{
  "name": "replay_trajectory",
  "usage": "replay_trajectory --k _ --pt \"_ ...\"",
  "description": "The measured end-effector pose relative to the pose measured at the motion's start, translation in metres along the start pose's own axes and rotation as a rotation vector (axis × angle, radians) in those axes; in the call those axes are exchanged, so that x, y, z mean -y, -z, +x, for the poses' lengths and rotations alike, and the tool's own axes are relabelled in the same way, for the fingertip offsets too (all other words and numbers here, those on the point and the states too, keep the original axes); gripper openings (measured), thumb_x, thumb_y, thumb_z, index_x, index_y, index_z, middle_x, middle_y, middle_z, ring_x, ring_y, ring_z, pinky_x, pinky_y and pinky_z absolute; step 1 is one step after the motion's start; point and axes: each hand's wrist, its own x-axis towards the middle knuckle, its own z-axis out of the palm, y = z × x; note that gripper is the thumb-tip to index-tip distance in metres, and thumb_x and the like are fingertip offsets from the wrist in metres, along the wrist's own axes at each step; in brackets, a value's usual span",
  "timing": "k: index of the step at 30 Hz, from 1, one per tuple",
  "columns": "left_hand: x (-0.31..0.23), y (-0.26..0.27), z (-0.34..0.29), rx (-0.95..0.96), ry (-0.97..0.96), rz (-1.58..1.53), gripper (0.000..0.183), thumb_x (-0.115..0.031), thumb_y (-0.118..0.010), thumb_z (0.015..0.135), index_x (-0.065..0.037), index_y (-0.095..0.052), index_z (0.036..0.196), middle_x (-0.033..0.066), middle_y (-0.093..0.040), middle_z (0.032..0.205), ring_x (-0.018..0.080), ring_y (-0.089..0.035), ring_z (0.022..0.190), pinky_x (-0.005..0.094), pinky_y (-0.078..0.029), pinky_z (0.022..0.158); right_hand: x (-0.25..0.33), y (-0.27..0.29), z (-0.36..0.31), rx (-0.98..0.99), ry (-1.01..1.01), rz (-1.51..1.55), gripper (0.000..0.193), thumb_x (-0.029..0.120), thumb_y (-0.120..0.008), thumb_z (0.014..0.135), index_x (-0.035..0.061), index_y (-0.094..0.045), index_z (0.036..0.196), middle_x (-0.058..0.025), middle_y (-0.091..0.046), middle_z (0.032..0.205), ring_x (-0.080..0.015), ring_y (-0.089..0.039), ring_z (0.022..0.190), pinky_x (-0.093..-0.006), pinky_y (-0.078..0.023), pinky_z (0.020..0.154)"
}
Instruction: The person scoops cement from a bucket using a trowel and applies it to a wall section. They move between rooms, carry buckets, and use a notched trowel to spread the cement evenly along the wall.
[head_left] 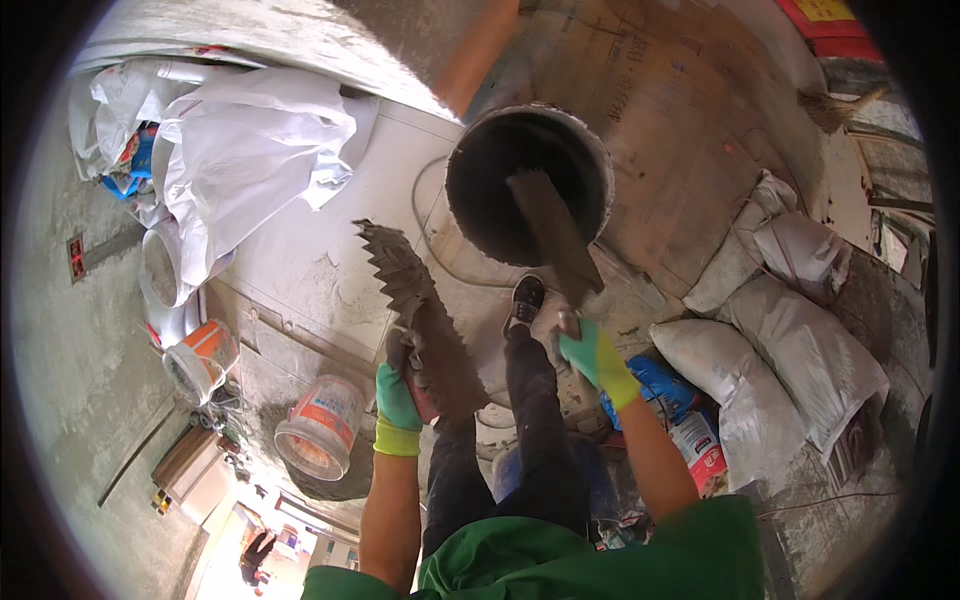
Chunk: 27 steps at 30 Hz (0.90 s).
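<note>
My left hand [397,403], in a green and yellow glove, is closed around the handle of a long plastering trowel [430,335]. Thick grey mortar [392,262] lies along its face, with a ragged edge at the far end. My right hand [597,362], gloved alike and slightly blurred, grips the handle of a second trowel [560,235]. That long, flat blade is smeared grey, and its far end reaches over the mouth of a large round bucket [606,165]. The bucket's inside is dark, so its contents cannot be made out.
White sacks [800,355] are piled at the right, beside a blue bag [655,388]. Plastic sheeting [255,140] covers something at the far left. Clear buckets with orange labels, one close by [325,425], stand at the left. A cable [418,200] loops past the large bucket. Cardboard [680,120] covers floor beyond.
</note>
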Motion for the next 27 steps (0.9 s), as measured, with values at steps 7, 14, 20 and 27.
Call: replay_trajectory --k 7,14,20,27 --pt "0.02 0.029 -0.01 -0.204 -0.114 0.481 0.041 -0.031 -0.041 0.098 -0.009 -0.05 0.131 0.0093 -0.054 0.131 0.026 -0.052 0.119 0.0408 -0.043 0.101 -0.133 -0.022 0.081 -0.463 -0.001 -0.421 0.037 0.023 -0.06 0.075 0.0012 -0.06 0.105 -0.0273 -0.064 0.096 -0.0468 -0.058 0.096 -0.049 -0.048 0.078" --pt "0.024 0.052 -0.018 -0.158 -0.271 1.463 0.036 -0.022 -0.043 0.098 -0.005 -0.049 0.129 0.0109 -0.055 0.128 0.0243 -0.055 0.115 0.0384 -0.048 0.096 -0.161 -0.017 -0.04 -0.403 -0.164 -0.445 0.035 0.028 -0.059 0.079 0.0006 -0.061 0.101 -0.0287 -0.063 0.094 -0.0477 -0.059 0.09 -0.0494 -0.047 0.074" --pt "0.033 0.027 -0.008 -0.044 -0.313 1.296 0.04 -0.022 -0.043 0.097 -0.004 -0.046 0.132 0.0129 -0.051 0.132 0.0257 -0.05 0.12 0.0401 -0.043 0.1 -0.075 -0.004 -0.03 -0.259 0.103 0.276 0.026 0.024 -0.052 0.09 -0.0003 -0.058 0.096 -0.0108 -0.063 0.077 -0.027 -0.061 0.067 -0.037 -0.047 0.058" --pt "0.037 0.013 0.013 0.052 -0.282 1.151 0.045 -0.023 -0.043 0.096 -0.003 -0.042 0.136 0.0158 -0.046 0.137 0.028 -0.044 0.126 0.0427 -0.037 0.106 -0.076 0.012 0.025 -0.163 -0.158 0.277 0.031 0.029 -0.046 0.097 0.0005 -0.06 0.098 -0.0042 -0.058 0.068 -0.0131 -0.054 0.056 -0.0295 -0.045 0.049"
